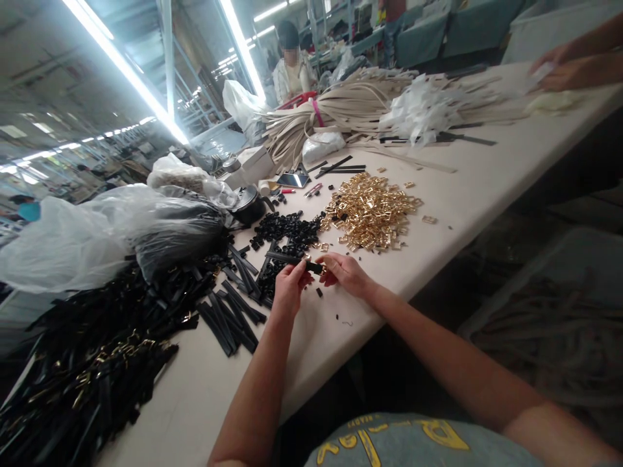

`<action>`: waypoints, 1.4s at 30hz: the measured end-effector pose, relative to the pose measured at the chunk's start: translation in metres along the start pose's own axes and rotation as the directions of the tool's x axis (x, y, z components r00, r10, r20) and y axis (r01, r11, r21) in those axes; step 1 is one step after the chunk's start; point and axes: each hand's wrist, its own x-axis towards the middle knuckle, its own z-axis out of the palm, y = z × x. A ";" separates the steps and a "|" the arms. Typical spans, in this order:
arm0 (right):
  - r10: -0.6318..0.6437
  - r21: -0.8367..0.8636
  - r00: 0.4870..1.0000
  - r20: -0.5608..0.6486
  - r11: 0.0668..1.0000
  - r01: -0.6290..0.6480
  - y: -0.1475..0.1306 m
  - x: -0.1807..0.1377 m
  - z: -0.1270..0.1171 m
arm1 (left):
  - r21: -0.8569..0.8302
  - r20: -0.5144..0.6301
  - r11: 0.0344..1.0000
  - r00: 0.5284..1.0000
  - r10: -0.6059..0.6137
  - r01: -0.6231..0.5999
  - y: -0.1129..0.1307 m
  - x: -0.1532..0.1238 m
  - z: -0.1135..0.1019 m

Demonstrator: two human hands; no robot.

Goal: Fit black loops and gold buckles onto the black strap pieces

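Observation:
My left hand (pixel 288 287) and my right hand (pixel 345 272) meet over the near edge of the white table (pixel 487 181). Both pinch a short black strap (pixel 314 266) with a small gold buckle at its end. Just beyond my hands lies a heap of small black loops (pixel 285 233). A pile of gold buckles (pixel 370 211) sits to the right of it. Loose black straps (pixel 233 308) lie fanned out left of my left hand.
A big heap of black straps with gold fittings (pixel 82 370) fills the left. Clear plastic bags (pixel 97 237) lie behind it. Bundled cream straps (pixel 341 110) and a phone (pixel 293 179) lie farther back. Another person's hands (pixel 559 68) work at the far right.

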 end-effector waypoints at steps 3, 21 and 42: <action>0.038 -0.002 0.999 -0.033 0.999 -0.038 -0.004 -0.003 -0.002 | -0.077 -0.044 0.997 0.999 0.025 -0.028 0.014 -0.006 -0.007; 0.120 -0.382 0.979 -0.163 0.907 -0.175 -0.018 -0.002 0.009 | -0.150 -0.843 0.780 0.491 0.220 -0.607 0.155 -0.124 -0.276; -0.030 -0.357 1.000 0.000 0.934 0.028 -0.010 -0.005 0.001 | 0.982 -0.187 0.084 0.915 0.358 0.168 0.078 0.005 -0.159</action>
